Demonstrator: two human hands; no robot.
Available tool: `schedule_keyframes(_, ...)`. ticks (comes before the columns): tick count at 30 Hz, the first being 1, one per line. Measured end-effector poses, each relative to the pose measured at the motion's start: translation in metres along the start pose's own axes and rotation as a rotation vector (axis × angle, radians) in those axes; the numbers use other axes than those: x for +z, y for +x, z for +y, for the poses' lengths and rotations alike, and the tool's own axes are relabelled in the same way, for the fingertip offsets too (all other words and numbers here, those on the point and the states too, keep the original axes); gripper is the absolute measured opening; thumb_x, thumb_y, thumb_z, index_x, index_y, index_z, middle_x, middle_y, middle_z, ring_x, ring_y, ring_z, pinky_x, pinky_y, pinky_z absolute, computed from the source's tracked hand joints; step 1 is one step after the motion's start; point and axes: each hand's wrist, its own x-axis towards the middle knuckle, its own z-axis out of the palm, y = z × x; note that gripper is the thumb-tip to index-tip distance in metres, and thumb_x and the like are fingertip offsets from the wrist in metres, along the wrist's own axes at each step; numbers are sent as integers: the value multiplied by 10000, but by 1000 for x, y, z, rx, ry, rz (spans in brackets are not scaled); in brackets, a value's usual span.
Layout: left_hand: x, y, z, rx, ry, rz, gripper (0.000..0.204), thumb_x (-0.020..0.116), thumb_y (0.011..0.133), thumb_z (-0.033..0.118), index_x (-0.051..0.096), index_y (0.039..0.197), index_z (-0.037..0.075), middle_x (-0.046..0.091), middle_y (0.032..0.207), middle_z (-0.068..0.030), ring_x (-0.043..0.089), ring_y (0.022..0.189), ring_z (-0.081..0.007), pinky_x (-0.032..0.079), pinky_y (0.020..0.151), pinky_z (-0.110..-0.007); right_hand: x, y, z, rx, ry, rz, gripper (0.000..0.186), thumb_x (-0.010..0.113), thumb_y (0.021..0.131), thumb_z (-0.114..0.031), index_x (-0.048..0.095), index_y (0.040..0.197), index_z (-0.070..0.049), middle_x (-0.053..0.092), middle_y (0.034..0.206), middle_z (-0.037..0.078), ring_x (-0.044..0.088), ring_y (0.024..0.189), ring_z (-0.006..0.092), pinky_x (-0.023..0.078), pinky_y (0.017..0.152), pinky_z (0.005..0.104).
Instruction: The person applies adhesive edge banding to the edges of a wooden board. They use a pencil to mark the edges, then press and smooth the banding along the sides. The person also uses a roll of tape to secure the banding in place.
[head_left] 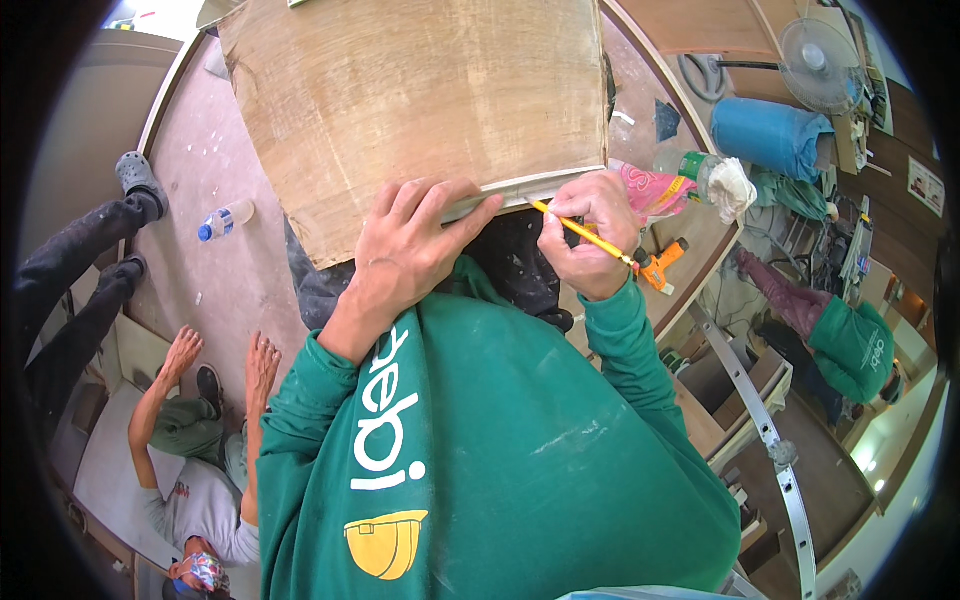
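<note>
A large plywood panel [420,100] lies in front of me, its near edge close to my body. Along that edge runs a narrow pale strip [530,188]. My left hand [415,230] grips the strip and panel edge, its fingers over the top and its thumb stretched along the strip. Pinched in my right hand [597,235] is a yellow pencil [590,234], its tip at the strip just right of my left thumb. The lower part of the strip is partly hidden by my hands.
An orange tool [663,265] lies right of my right hand, below a pink bag [655,190]. A water bottle [226,220] lies on the floor at left. One person [205,500] sits at lower left; another person [850,345] bends at right. A blue roll [770,138] and fan [820,65] stand far right.
</note>
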Motion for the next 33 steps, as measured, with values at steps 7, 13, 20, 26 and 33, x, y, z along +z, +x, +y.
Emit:
schedule_keyframes(7, 0, 0, 0, -5, 11, -2, 552, 773, 766, 127, 790, 1299, 270, 664, 1242, 32, 637, 1091, -209, 515, 915, -387, 6, 4, -5, -2, 11, 12, 255, 773, 687, 38, 626, 846, -96, 690, 851, 72, 651, 813, 299, 499, 770, 414)
schedule_keyframes(13, 1, 0, 0, 2, 6, 12, 545, 760, 768, 114, 788, 1295, 249, 665, 1246, 30, 633, 1080, -212, 517, 913, -388, 5, 5, -4, -6, 32, 9, 243, 770, 693, 39, 624, 840, -89, 686, 847, 77, 647, 805, 300, 502, 763, 414)
schedule_keyframes(20, -3, 4, 0, -6, -31, 2, 492, 762, 800, 96, 786, 1279, 208, 680, 1230, 8, 637, 1054, -231, 519, 911, -393, -4, 3, -2, 78, 122, 58, 226, 780, 729, 37, 638, 863, -77, 689, 863, 96, 668, 823, 295, 525, 787, 400)
schedule_keyframes(26, -31, 13, 0, -102, -269, -26, 520, 853, 796, 24, 786, 1298, 147, 710, 1213, -66, 663, 1093, -304, 539, 930, -431, -45, -3, 32, 498, 394, 500, 307, 604, 1097, -241, 681, 1257, 10, 769, 1101, 102, 683, 961, 167, 533, 869, 343)
schedule_keyframes(33, -81, 5, -45, -451, -266, 147, 406, 807, 915, 113, 758, 1311, 38, 741, 1155, -121, 673, 1043, -241, 530, 910, -375, -31, 18, 5, 345, 221, 404, 409, 615, 1085, -178, 596, 1429, 42, 694, 1365, 168, 646, 1265, 272, 505, 1090, 398)
